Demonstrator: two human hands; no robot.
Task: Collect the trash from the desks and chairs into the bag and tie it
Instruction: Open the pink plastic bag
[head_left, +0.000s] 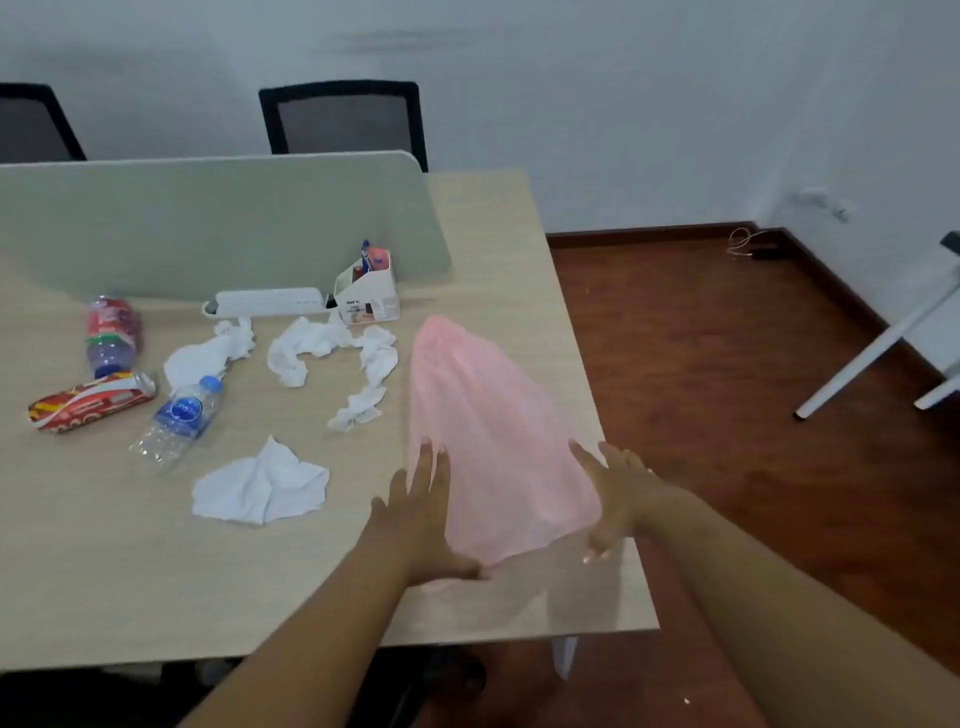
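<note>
Desk (104, 571), head view: pink bag (493, 415) at the right edge, contents not visible. Left hand (421, 519) and right hand (618, 493) press its sides, fingers straight. Tissues (262, 491), bottles (176, 415) and wrapper (91, 400) lie left of it. Box (369, 296) holds pens (365, 254).

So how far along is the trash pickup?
Barely started. Done: nothing visibly bagged. In hand: left hand and right hand on the pink bag, spread on the desk. Left: tissues, water bottle, red-label bottle, red can all loose on the desk, then tying.
</note>
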